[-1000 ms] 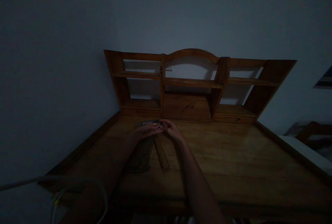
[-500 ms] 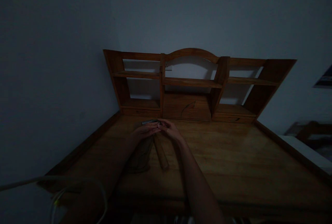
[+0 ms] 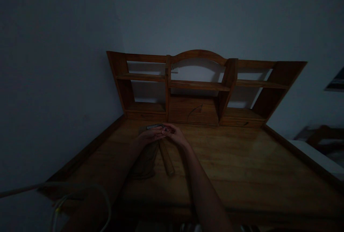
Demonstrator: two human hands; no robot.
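Note:
On the wooden desk (image 3: 223, 164), toward its back left, my left hand (image 3: 152, 134) and my right hand (image 3: 174, 133) meet at the fingertips. Fingers and thumb of the right hand are pinched close against the left fingers. Whatever is between them is too small and dark to make out. Below the hands lies a wooden handle (image 3: 167, 158), pointing toward me. A grey metal piece (image 3: 153, 126) shows just behind the left fingers; whether it joins the handle is hidden. Under my left forearm rests a dark crumpled cloth or bag (image 3: 145, 160).
A wooden shelf unit (image 3: 199, 85) with a closed middle panel stands along the desk's back. Raised wooden rims run along both sides. A pale cable (image 3: 100, 189) loops at the lower left, close to my left arm. The room is dim.
Both hands stay in nearly the same place, with only a slight shift of the fingers. The handle and the cloth have not moved.

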